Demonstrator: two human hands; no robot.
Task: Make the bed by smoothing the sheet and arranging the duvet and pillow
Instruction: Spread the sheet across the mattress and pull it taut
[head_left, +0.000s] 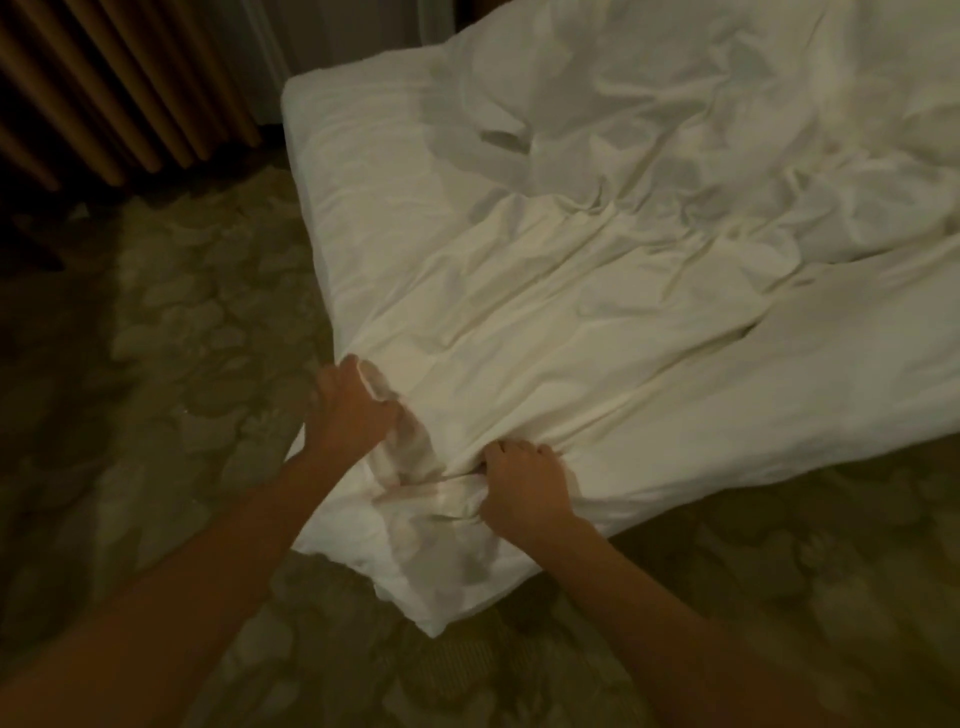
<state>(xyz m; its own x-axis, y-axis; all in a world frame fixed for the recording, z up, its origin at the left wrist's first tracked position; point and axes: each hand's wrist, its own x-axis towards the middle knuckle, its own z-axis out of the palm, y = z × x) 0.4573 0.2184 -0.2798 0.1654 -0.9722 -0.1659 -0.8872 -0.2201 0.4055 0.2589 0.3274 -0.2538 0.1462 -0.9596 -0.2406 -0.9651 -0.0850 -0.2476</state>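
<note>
A white duvet (649, 270) lies wrinkled across the bed, with long creases running from its near corner toward the far right. That near corner hangs over the bed's corner down toward the floor. My left hand (350, 410) grips the duvet's edge at the left side of the corner. My right hand (522, 480) clutches a bunched fold of the duvet just to the right of it. A flatter strip of white sheet (358, 171) shows along the bed's left side. No pillow is in view.
Patterned green-brown carpet (171, 338) surrounds the bed's near corner on the left and front. Brown pleated curtains (104, 88) hang at the top left, behind the bed's far corner.
</note>
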